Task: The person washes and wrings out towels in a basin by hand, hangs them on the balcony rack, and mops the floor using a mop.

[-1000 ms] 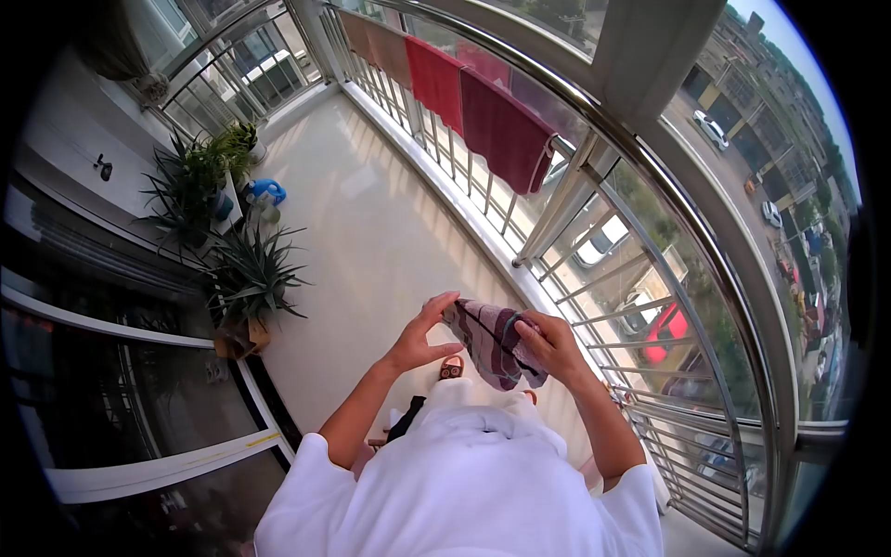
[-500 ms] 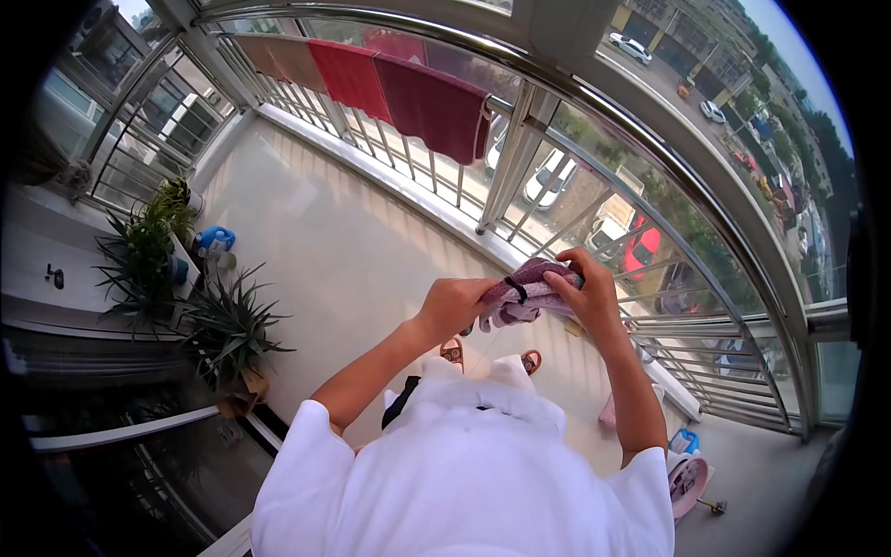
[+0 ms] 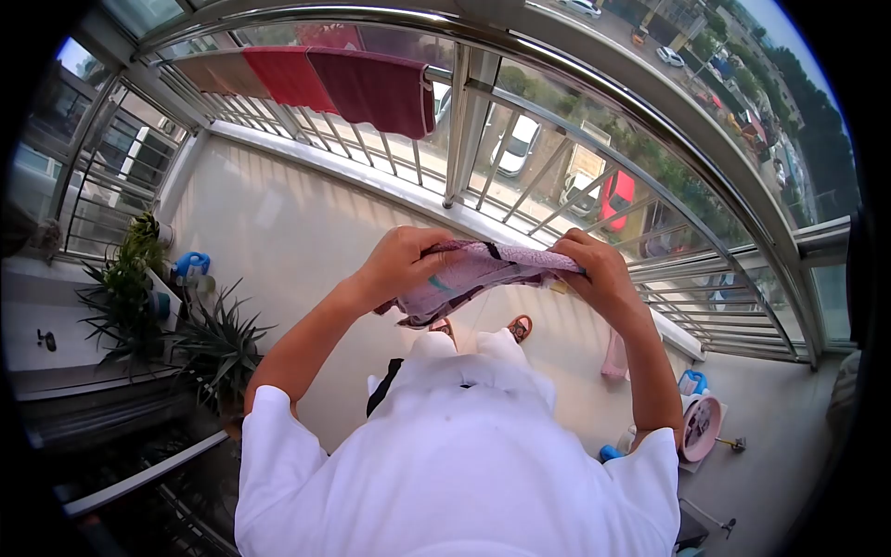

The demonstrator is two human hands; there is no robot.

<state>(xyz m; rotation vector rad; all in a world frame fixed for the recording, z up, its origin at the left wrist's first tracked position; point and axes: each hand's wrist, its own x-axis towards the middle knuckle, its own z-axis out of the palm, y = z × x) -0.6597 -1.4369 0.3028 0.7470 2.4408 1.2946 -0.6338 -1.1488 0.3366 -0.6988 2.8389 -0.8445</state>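
Note:
I stand on a balcony and hold a small purple striped cloth (image 3: 473, 276) stretched out between both hands at chest height. My left hand (image 3: 401, 264) grips its left edge with fingers curled over it. My right hand (image 3: 599, 269) pinches its right edge. The cloth sags a little in the middle, with a darker hem hanging below. Right beyond my hands runs the steel balcony railing (image 3: 483, 139).
Dark red and pink towels (image 3: 371, 88) hang over the railing at the far left. Potted spiky plants (image 3: 200, 348) and a blue watering can (image 3: 190, 265) stand on the left. A pink basin (image 3: 698, 427) sits on the floor at right. Parked cars lie below.
My hands have moved apart and spread the bunched cloth open between them. My head has turned to the right, so the railing and towels slid left in view.

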